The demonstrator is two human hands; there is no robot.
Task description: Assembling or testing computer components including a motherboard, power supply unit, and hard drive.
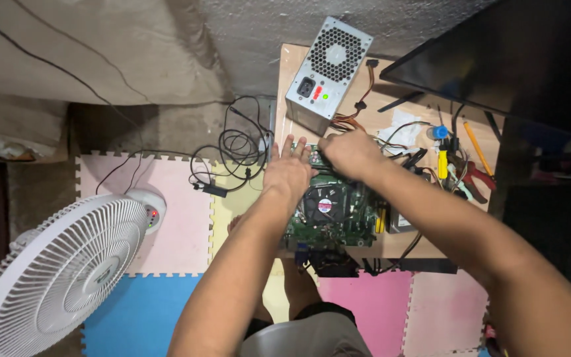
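Your left hand [288,173] lies flat, fingers spread, on the near-left edge of the green motherboard [338,215], gripping nothing. Your right hand [348,153] is curled at the board's far edge; whether it pinches anything, I cannot tell. The board lies on the small wooden table [291,66], its black cooler fan [325,205] in the middle. It looks stiff, light and fragile, so hold it by bare edges, not components. A grey power supply [328,66] stands just beyond.
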